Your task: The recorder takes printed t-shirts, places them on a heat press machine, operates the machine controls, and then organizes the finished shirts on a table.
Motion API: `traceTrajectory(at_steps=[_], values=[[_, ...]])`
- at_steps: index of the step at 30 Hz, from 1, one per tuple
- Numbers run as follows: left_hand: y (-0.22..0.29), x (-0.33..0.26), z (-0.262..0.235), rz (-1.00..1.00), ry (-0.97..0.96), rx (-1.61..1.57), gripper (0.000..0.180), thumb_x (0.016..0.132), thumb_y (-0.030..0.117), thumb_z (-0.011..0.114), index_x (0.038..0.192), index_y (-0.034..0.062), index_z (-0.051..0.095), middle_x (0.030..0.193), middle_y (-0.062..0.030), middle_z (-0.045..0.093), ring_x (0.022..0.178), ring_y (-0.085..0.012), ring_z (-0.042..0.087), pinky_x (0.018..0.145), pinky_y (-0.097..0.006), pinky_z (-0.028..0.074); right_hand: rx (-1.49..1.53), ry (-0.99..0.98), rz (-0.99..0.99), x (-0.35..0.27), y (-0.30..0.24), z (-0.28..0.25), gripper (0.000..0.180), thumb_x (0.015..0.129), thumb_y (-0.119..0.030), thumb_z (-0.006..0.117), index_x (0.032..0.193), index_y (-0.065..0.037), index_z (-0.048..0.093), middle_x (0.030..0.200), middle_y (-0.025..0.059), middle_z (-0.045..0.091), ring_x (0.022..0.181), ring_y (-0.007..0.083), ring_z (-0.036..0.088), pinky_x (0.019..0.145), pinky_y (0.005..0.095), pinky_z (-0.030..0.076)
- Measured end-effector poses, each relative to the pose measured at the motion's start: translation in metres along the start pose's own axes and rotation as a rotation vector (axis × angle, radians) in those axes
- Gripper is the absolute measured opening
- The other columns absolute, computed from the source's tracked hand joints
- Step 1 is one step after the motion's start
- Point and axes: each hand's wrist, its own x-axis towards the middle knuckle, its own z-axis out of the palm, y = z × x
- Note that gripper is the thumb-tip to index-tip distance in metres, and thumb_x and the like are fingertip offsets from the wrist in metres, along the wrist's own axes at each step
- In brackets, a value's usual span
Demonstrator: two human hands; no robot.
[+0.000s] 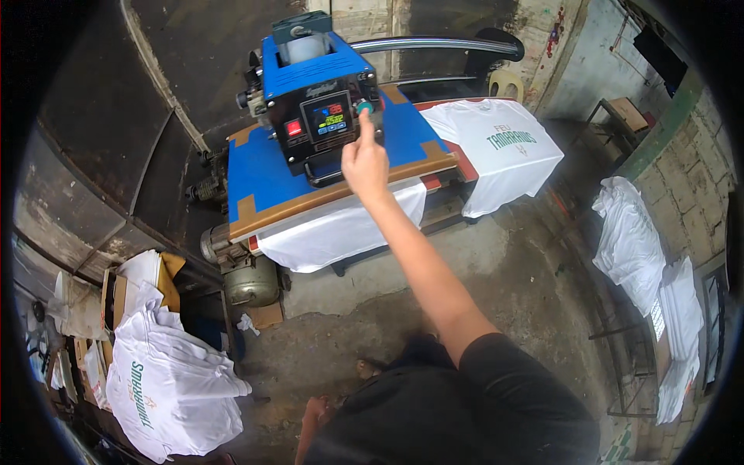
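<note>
**op_remote:** Blue steel box is what I'm dealing with right now. It's the control head (314, 101) of a heat press, and I'm pressing my right hand (366, 161) up against it, index fingertip landing on the little teal knob (364, 107) at the right edge of the display panel (329, 120). The other fingers are curled in loose, so the grip isn't closed around anything, just a poke.

**pressguy:** How's that knob going to feel?

**op_remote:** Judging by looks: small, hard, rigid plastic, bolted to a heavy machine that isn't budging. Nothing fragile, probably a bit slick. It's sticking out toward me, so I'm guessing you take it at the rim with thumb and finger, or just push it head-on.

**pressguy:** And the press itself?

**op_remote:** Blue platen (341, 167) is lying closed over a white shirt (333, 232), its hem hanging off the near edge. The long axis is running left to right, tilted a bit up to the right, with a second white shirt (496, 151) spread on the board at that end.

**pressguy:** Left hand?

**op_remote:** Left hand (314, 409) is hanging low by my hip. It's too small and dim, so I can't tell if that grip is clenched or slack.
</note>
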Motion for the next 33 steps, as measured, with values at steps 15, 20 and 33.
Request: traceTrajectory(at_steps=[15, 20, 33], values=[[0.216, 0.111, 0.02, -0.194, -0.07, -0.083, 0.033, 0.082, 0.028, 0.048, 0.108, 0.0115, 0.059, 0.105, -0.0148, 0.059, 0.097, -0.0319, 0.057, 0.082, -0.04, 0.044, 0.708, -0.387, -0.148, -0.013, 0.027, -0.063, 0.074, 0.077, 0.007, 0.046, 0.139, -0.004, 0.008, 0.129, 0.0226, 0.037, 0.109, 0.0267, 0.05, 0.084, 0.035, 0.046], [0.329, 0.136, 0.028, 0.007, -0.148, -0.04, 0.034, 0.084, 0.027, 0.047, 0.11, 0.0089, 0.058, 0.109, -0.0162, 0.058, 0.103, -0.0325, 0.053, 0.089, -0.039, 0.041, 0.672, -0.943, 0.171, -0.11, 0.107, -0.159, 0.06, 0.08, 0.002, 0.047, 0.136, -0.007, 0.025, 0.121, 0.013, 0.048, 0.089, 0.0204, 0.056, 0.077, 0.0313, 0.046], [0.573, 0.242, -0.007, 0.33, -0.115, -0.166, 0.033, 0.085, 0.019, 0.051, 0.115, 0.0046, 0.053, 0.106, -0.0126, 0.06, 0.096, -0.022, 0.059, 0.082, -0.033, 0.045, 0.344, -0.366, 0.896, -0.108, 0.349, -0.348, 0.019, 0.084, 0.0, 0.046, 0.097, 0.001, 0.059, 0.082, 0.0095, 0.063, 0.065, 0.0139, 0.06, 0.059, 0.0255, 0.049]])
